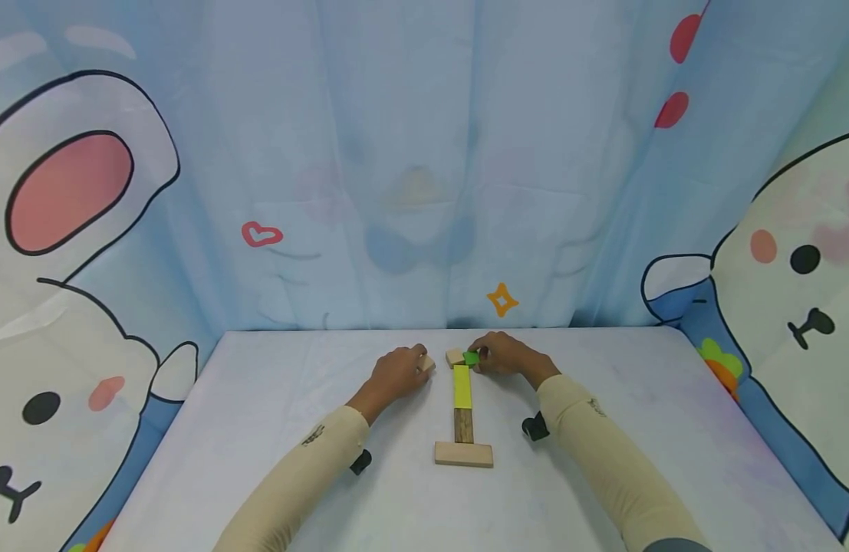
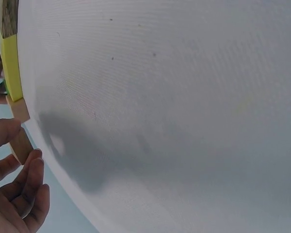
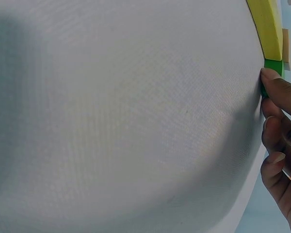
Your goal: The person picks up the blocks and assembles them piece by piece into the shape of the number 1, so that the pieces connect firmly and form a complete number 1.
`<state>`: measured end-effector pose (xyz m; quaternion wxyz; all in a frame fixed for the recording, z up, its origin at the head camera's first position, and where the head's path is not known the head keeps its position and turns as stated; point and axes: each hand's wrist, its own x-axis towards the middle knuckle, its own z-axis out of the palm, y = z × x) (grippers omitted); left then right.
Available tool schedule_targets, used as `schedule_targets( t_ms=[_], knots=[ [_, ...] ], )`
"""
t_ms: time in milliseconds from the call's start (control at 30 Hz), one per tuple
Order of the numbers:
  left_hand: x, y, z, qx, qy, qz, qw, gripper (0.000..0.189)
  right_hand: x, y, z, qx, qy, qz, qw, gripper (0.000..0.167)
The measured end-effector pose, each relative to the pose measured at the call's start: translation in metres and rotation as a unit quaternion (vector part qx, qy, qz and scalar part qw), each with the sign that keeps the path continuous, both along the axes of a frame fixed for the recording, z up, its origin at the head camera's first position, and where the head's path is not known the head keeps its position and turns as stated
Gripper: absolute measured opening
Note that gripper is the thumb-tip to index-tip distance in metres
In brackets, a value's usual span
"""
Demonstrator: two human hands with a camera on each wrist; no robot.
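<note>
My left hand (image 1: pixel 399 372) pinches a small plain wooden block (image 2: pixel 21 146) between thumb and fingers, just left of the row of blocks. On the other side, my right hand (image 1: pixel 508 356) holds a green block (image 3: pixel 273 67) with thumb and fingertips. That green block touches the far end of a yellow block (image 1: pixel 462 386). Beside the green block, another small plain block (image 1: pixel 455 357) touches the same end. Nearer to me, a dark-grained wooden block (image 1: pixel 463 425) continues the line, and a wide plain plank (image 1: pixel 463 455) lies crosswise at its near end.
A white cloth covers the table (image 1: pixel 293 429), whose far edge runs close behind both hands. Behind it hangs a pale blue curtain (image 1: pixel 396 153) with cartoon prints. Dark wrist-camera pieces (image 1: pixel 535 427) show under the sleeves.
</note>
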<state>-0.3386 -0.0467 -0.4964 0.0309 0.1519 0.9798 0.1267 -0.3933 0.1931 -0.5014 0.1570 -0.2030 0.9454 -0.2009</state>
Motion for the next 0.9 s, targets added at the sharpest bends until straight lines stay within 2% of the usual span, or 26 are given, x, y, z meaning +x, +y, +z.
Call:
schedule_targets(
  t_ms=[333,900],
  knots=[
    [0.0015,0.003,0.0033,0.01,-0.007,0.007,0.9999,0.042,-0.0021,0.0019,-0.0029,0.001,0.009,0.008,0.9999,0.041],
    [-0.0029,0.0087,-0.0047,0.017,0.001,0.005,0.9998,0.041,-0.0015,0.0017,-0.0041,0.004,0.013,0.009,0.9999,0.04]
  ],
)
